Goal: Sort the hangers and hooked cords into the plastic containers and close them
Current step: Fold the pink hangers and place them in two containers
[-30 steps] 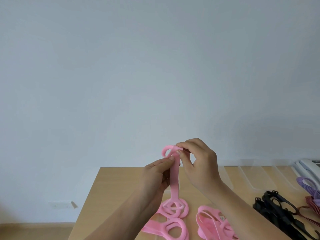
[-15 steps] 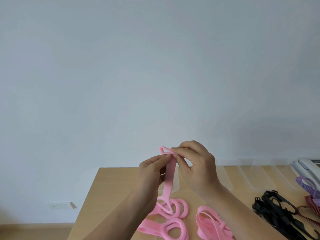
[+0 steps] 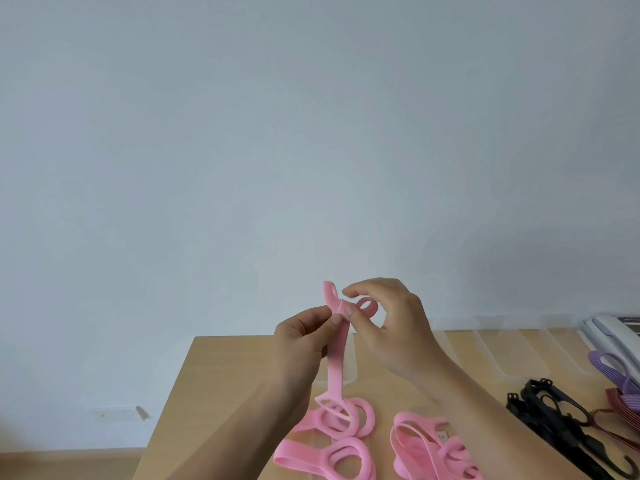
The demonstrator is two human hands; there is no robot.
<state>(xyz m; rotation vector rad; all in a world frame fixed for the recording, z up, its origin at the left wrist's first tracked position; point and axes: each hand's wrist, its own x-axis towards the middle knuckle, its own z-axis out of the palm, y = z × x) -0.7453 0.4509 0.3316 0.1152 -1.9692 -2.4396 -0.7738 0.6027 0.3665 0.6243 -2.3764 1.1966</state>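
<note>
Since a moment ago the top of the pink cord [image 3: 335,358] has opened into a tip and a small loop.
Left hand [image 3: 301,341] pinches it just under the fold; right hand [image 3: 398,327] curls around the loop, index finger lifted. Its long axis is near vertical: tip points up, ring end lies on the wooden counter [image 3: 221,375] before a pale wall [image 3: 311,133]. More pink cords [image 3: 429,445] lie right of it.

My wooden worktop [image 3: 221,393] meets a plain pale wall [image 3: 311,133] – low on my left it carries a white socket plate [image 3: 114,413], above the brown floor [image 3: 69,464]. A white device [image 3: 606,329] lies far right.
</note>
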